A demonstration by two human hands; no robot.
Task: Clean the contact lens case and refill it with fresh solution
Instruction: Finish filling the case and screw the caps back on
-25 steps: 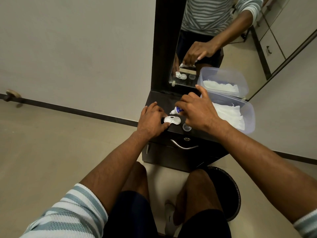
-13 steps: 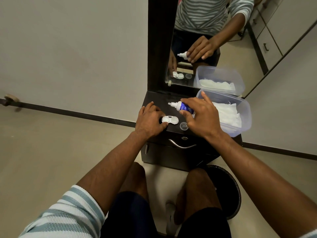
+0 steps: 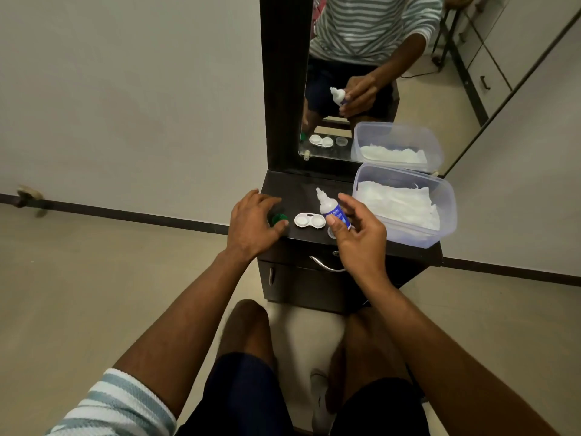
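A white contact lens case lies open on the dark cabinet top, both wells uncovered. My right hand holds a small white solution bottle with a blue label just right of the case, nozzle pointing up and tilted left. My left hand hovers left of the case with fingers relaxed, over a green cap. A clear cap lies under my right hand, mostly hidden.
A clear plastic tub with white tissues stands at the right of the cabinet top. A mirror rises behind it. A drawer with a metal handle sits below. My knees are close to the cabinet front.
My right hand has lifted the bottle and turned it more upright. My left hand has let go of the case and moved left, uncovering the green cap.
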